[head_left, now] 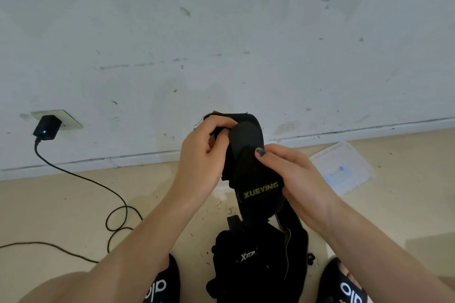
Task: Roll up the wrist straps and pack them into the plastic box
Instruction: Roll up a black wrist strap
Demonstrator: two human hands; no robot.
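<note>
A black wrist strap (pixel 248 155) with yellow "XUEYING" lettering is held up in front of me, above the floor. My left hand (pixel 202 157) pinches its upper end, where the fabric curls over. My right hand (pixel 293 174) grips the strap's right side, thumb on the fabric near the lettering. The strap's tail hangs down toward the floor between my feet. A clear plastic box (pixel 342 170) lies on the floor to the right, by the wall; I cannot tell whether it holds anything.
A black "XTEP" bag or fabric pile (pixel 253 263) lies on the floor between my two black slippers (pixel 162 283). A charger (pixel 46 128) sits in a wall socket at left, its cable (pixel 118 206) looping across the beige floor. A white wall rises straight ahead.
</note>
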